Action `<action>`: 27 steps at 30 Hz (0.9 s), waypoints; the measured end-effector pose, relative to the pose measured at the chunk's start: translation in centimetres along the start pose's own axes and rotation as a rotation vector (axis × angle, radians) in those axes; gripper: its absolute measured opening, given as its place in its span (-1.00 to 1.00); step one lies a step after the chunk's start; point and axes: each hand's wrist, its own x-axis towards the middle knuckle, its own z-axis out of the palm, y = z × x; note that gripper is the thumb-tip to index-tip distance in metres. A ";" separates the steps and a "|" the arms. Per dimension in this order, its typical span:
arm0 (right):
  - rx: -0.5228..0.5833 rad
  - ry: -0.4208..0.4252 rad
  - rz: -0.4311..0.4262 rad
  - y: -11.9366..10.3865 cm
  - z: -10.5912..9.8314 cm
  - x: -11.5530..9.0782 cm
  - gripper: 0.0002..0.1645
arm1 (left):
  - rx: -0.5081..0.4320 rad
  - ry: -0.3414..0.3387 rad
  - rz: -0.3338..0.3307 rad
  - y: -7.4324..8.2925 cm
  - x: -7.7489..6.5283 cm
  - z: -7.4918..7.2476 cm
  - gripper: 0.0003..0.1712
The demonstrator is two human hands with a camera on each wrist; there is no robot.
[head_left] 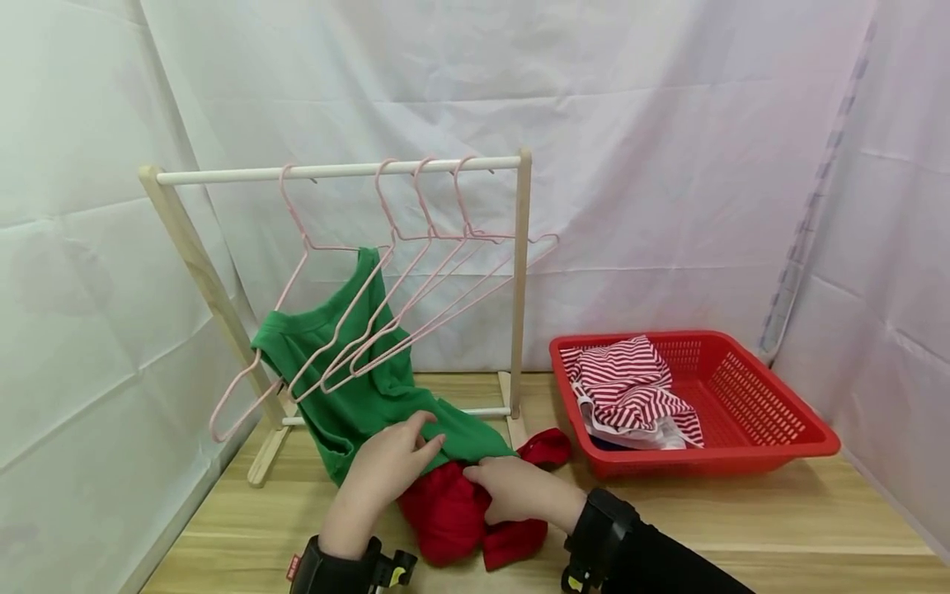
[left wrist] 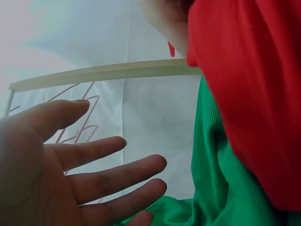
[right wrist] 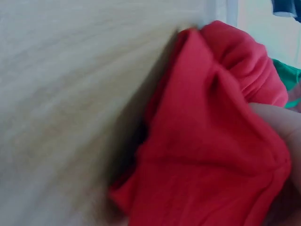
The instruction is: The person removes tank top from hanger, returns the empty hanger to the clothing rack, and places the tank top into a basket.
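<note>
A green sleeveless top (head_left: 356,388) hangs on the leftmost pink hanger (head_left: 306,247), its lower part spread toward the front right. Over this cloth is my left hand (head_left: 392,462), fingers spread and holding nothing; the left wrist view shows its palm and separate fingers (left wrist: 117,181). A crumpled red garment (head_left: 449,511) lies on the table, partly under the green hem. My right hand (head_left: 519,491) grips the red cloth near that hem. In the right wrist view the red garment (right wrist: 202,141) is bunched beside my fingers. Its exact kind cannot be told.
Several pink hangers (head_left: 426,223) hang from the white rail (head_left: 341,171) of a wooden rack (head_left: 521,280). At right stands a red plastic basket (head_left: 772,404) with a red-and-white striped garment (head_left: 623,379) and other folded cloth inside. White sheets surround the wooden table (head_left: 712,520).
</note>
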 end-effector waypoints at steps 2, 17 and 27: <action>-0.002 0.039 -0.016 0.2 -0.3 -0.3 -0.36 | 0.003 0.011 0.000 0.0 -0.1 -0.1 -0.43; -0.043 0.439 -0.078 0.2 -3.8 -2.2 -0.61 | -0.031 0.162 -0.011 1.1 -1.0 -1.6 -0.46; 0.051 0.659 -0.062 0.3 -5.2 -4.1 -0.60 | -0.049 0.256 0.020 2.2 -1.0 -2.3 -0.58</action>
